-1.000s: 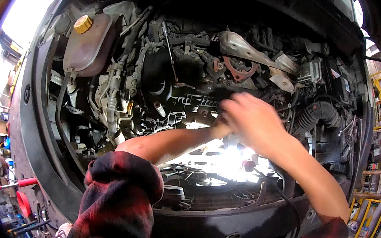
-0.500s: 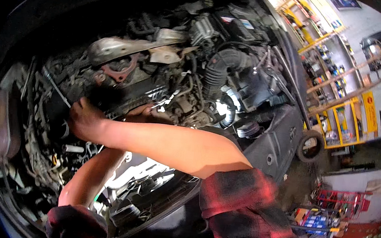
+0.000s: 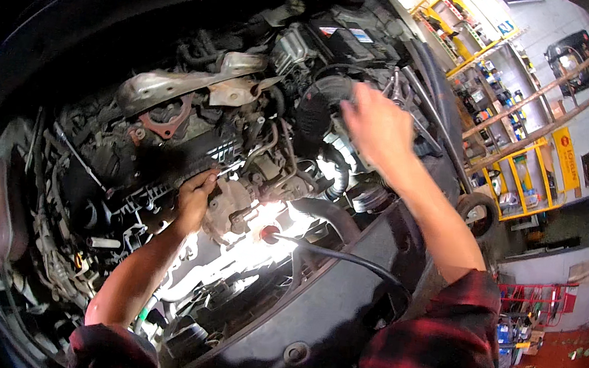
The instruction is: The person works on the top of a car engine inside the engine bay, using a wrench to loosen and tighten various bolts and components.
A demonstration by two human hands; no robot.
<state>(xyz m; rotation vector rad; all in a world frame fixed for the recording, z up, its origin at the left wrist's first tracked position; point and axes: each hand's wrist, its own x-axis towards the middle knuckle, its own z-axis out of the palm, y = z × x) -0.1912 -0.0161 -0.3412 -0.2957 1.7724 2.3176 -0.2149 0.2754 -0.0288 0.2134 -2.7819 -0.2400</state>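
Your left hand (image 3: 194, 195) is at the engine (image 3: 228, 204), fingers (image 3: 203, 179) bent; its grip cannot be determined. Your right hand (image 3: 382, 126), blurred, is near the ribbed hose (image 3: 314, 111), right of the engine; its grip is also unclear.

Right hand (image 3: 381, 127) blurred; contact at left hand (image 3: 194, 200) unclear; plaid sleeves (image 3: 436, 345) cut off below.

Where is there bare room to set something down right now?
The best patch is the dark front panel, bordered by the black cable, the right sleeve and the round cap, though it may slope. It is crowded around the left grip, near the curved metal pipes, and around the right grip, by the corrugated hose.
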